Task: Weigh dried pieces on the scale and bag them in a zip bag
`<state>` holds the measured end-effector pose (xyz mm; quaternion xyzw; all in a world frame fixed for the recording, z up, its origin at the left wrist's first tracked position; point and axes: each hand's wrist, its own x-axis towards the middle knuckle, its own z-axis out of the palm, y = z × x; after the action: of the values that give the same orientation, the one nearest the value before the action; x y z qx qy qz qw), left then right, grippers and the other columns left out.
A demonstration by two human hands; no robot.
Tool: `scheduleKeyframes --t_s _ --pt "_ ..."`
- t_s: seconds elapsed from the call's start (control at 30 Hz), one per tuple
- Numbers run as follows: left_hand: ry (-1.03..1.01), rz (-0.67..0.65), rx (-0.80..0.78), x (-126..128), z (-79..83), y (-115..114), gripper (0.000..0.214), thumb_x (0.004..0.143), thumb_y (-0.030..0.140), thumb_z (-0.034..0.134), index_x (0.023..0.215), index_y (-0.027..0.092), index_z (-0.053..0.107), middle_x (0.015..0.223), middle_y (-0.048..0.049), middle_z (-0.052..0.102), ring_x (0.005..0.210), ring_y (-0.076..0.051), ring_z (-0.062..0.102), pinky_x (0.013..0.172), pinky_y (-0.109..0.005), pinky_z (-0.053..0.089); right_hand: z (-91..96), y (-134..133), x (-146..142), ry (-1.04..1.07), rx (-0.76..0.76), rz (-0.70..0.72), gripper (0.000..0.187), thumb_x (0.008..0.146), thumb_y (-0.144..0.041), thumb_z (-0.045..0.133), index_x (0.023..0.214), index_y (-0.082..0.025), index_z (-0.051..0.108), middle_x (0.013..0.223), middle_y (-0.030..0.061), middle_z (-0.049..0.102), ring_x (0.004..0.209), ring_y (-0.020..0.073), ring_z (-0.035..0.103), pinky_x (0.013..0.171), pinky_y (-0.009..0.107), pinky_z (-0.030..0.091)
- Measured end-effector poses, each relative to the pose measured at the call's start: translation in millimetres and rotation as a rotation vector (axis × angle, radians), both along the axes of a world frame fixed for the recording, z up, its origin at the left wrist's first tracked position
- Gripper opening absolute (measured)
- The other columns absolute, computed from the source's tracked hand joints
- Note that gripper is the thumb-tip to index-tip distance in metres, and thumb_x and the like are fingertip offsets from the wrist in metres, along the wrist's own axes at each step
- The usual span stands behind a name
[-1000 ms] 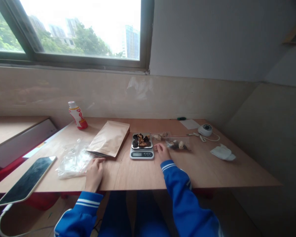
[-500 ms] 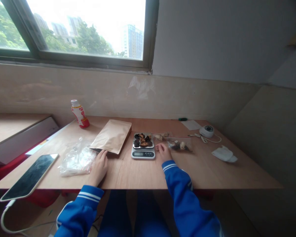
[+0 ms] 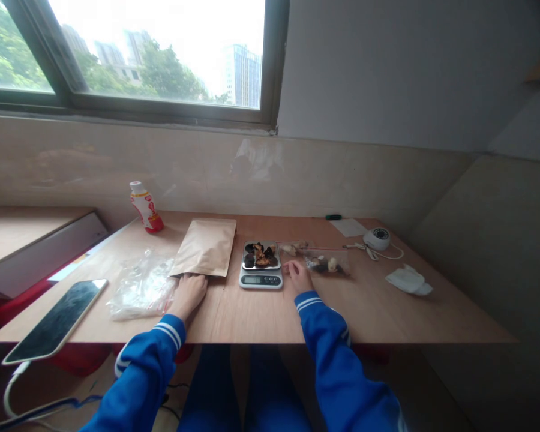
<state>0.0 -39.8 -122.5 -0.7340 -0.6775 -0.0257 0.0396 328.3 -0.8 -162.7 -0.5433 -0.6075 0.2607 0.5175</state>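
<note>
A brown kraft paper pouch [image 3: 207, 246] lies on the table with its mouth facing me. My left hand [image 3: 189, 294] is at that mouth, its fingertips out of sight inside or under the pouch's edge. To the right of the pouch stands a white kitchen scale [image 3: 261, 280]. Dark and brown dried mushroom-like pieces [image 3: 261, 256] cover its metal plate. Just beside the scale's right edge rests my right hand [image 3: 299, 278], loosely curved with the fingers a little apart and nothing visible in them. Left of the pouch is a crumpled clear plastic bag [image 3: 139, 288].
Behind my right hand lie a clear zip bag [image 3: 328, 262] with dark and pale pieces and another small bag [image 3: 294, 247]. Further out are a white camera [image 3: 378, 239], a crumpled tissue [image 3: 409, 280], a drink bottle [image 3: 146, 208] and a phone [image 3: 56, 321] over the table's front edge.
My left hand has moved right and forward, its fingers slipping out of sight at the pouch's mouth. The pouch has turned slightly straighter. My right hand has stayed in place.
</note>
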Motion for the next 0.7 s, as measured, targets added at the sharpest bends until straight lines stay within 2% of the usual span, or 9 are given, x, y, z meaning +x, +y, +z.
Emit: scheduleKeyframes --t_s 0.17,0.3,0.5,0.7 --pt "0.016 -0.014 0.026 -0.2 -4.9 -3.1 0.037 0.088 0.018 0.031 0.093 0.011 0.067 0.101 -0.0209 0.065 0.099 -0.035 0.057 0.088 -0.049 0.038 0.9 -0.5 0.0 -0.021 -0.013 -0.012 0.033 0.082 -0.042 0.041 0.075 -0.019 0.063 0.078 0.0088 0.068 0.074 0.023 0.062 0.071 0.035 0.049" --pt "0.03 -0.016 0.039 1.8 -2.4 -3.1 0.037 0.088 0.019 0.031 0.087 0.008 0.066 0.089 -0.0207 0.065 0.092 -0.033 0.06 0.088 -0.049 0.039 4.2 -2.4 -0.5 -0.029 -0.022 -0.018 0.032 0.082 -0.041 0.041 0.074 -0.019 0.063 0.077 0.0084 0.068 0.073 0.0229 0.062 0.07 0.034 0.049" --pt "-0.001 -0.04 0.023 2.0 2.1 0.4 0.037 0.087 0.016 0.03 0.078 0.007 0.065 0.082 -0.0202 0.065 0.081 -0.03 0.063 0.077 -0.041 0.045 8.4 -5.0 -1.1 -0.031 -0.029 -0.018 0.03 0.082 -0.039 0.042 0.074 -0.019 0.063 0.076 0.0079 0.068 0.072 0.0218 0.062 0.069 0.033 0.048" --pt "-0.059 -0.151 -0.012 -14.5 9.1 5.1 0.029 0.085 0.011 0.037 0.09 0.012 0.065 0.092 -0.0137 0.068 0.089 -0.023 0.063 0.083 -0.034 0.045 9.8 -5.3 -1.3 -0.006 -0.031 -0.009 0.029 0.081 -0.039 0.043 0.073 -0.019 0.063 0.078 0.0082 0.069 0.07 0.0214 0.062 0.068 0.032 0.049"
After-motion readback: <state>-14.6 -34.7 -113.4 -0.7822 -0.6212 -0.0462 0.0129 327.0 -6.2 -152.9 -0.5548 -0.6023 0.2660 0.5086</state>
